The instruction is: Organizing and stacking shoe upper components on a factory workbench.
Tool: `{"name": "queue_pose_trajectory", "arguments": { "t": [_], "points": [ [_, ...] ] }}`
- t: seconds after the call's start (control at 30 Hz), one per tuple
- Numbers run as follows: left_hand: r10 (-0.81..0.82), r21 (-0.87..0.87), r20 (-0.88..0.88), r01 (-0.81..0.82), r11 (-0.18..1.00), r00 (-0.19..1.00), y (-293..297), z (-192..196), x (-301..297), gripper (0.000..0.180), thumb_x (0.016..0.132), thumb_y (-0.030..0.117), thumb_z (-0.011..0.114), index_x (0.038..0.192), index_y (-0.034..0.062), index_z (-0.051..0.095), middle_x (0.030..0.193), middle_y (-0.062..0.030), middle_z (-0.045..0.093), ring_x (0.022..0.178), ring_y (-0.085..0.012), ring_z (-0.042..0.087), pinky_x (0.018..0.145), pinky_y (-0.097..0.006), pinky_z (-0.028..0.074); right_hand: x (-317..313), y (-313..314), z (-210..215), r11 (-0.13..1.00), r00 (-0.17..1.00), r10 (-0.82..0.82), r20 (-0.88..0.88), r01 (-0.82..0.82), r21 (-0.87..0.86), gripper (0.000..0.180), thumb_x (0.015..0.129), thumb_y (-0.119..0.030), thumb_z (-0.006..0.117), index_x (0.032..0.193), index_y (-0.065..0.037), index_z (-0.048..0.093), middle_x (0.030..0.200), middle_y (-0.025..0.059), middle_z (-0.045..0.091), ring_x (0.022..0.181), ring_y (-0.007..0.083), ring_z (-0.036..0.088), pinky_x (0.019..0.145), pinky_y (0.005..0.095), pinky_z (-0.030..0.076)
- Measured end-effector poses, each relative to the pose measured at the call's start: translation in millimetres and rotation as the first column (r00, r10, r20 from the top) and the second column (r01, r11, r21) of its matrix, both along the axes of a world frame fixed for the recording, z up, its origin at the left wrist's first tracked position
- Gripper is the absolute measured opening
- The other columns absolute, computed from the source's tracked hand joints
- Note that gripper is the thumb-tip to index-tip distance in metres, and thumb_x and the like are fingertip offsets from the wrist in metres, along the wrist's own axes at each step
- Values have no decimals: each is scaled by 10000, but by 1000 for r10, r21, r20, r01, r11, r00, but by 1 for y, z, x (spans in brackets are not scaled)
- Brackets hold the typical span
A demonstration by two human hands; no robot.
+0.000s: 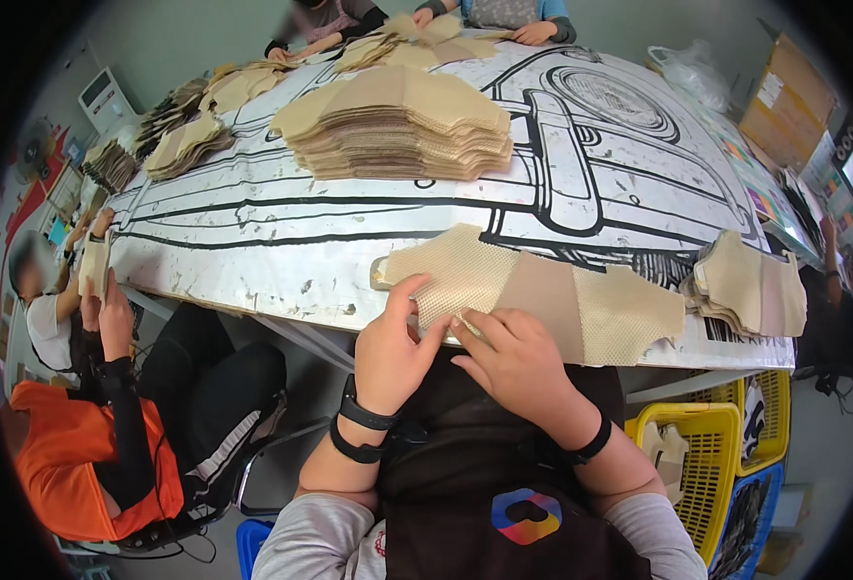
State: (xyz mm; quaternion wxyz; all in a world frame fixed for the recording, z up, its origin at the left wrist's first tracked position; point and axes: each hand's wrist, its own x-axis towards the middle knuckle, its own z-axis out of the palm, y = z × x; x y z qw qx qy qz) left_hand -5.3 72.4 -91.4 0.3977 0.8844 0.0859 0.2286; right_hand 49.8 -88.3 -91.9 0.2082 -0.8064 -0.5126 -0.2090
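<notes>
Working close together, two bare hands meet over a beige mesh panel [538, 304] crossed by a brown band, which lies along the near edge of a counter [301, 275] printed in bold black lines. The panel's left part lies beneath the fingers [492, 335], while the brown band and the right part extend to the right beyond them. The left hand [391, 343] is at the panel's left end, forefinger on the mesh and thumb angled right toward the near edge, the two spread apart; whether they grip the material cannot be told. The right hand [521, 360] has its fingers bent onto the near edge just beside the left thumb, its own thumb lower; a pinch cannot be made out from this angle. Just right of the panel sits a small stack [750, 290] of similar pieces. Farther off, a tall stack [397, 126] stands near the middle, with a smaller pile [185, 147] to its left. Two co-workers [320, 17] are at the far side, and a person in orange [69, 474] sits at left. Near right, below the counter, is a yellow basket [707, 474] with fabric inside
</notes>
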Motion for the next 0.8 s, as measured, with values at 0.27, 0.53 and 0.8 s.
{"name": "queue_pose_trajectory", "arguments": {
  "t": [0.27,0.53,0.8],
  "points": [
    [-48,-166,128,69,984,991,-3,-5,-6,488,750,80,673,1158,44,407,576,-26,463,433,-90,445,417,-222,348,-9,-10,-10,998,998,60,6,-60,15,399,744,-189,621,1105,-32,557,1082,64,515,928,208,483,837,333,419],
    [-43,-462,264,165,871,963,-17,-20,-5,596,781,53,649,1252,5,288,745,-67,563,593,-59,517,483,-184,411,-11,-11,-2,995,993,94,-73,-91,47,380,725,-147,618,1072,-5,550,1018,67,513,915,220,487,841,327,413],
    [-134,-677,99,166,717,986,-25,7,-3,698,799,4,602,1352,6,178,1237,-169,419,1070,-213,492,882,-306,432,-18,-12,-15,997,986,10,166,2,-74,439,697,-140,633,1094,12,526,985,86,502,897,239,484,844,334,403]
  ]
}}
